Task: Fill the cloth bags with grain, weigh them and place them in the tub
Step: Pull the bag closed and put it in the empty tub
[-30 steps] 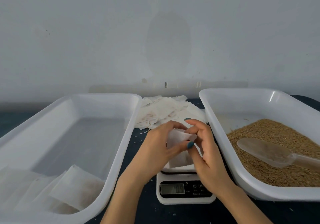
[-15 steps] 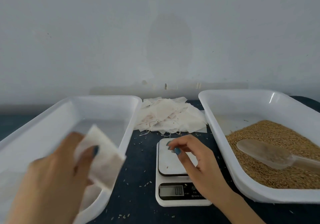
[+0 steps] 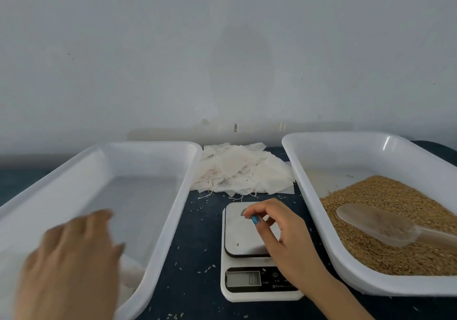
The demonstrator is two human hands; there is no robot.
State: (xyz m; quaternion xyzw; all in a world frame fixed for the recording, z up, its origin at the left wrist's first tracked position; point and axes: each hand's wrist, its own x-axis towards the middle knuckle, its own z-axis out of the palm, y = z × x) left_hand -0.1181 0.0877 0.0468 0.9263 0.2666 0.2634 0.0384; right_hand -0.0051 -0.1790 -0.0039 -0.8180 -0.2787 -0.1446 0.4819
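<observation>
**Left hand** (image 3: 74,265): lower left of frame, blurred, fingers spread and gripping nothing. It is over the filled cloth bags (image 3: 132,274) lying in the near corner of the tub (image 3: 148,143).

**Right hand** (image 3: 284,235): centre of frame, fingers loosely curled above the scale (image 3: 247,235), nothing visibly held.

**Stock:** empty bags (image 3: 237,173) heaped upper centre; grain (image 3: 395,208) and scoop (image 3: 371,223) in the right tray (image 3: 346,133).

**Hazards:** a stray kernel (image 3: 238,243) on the platform, or a hand resting there, would likely falsify the next reading. Loose kernels on the table (image 3: 197,233) suggest bags spill if dropped mouth-down.
</observation>
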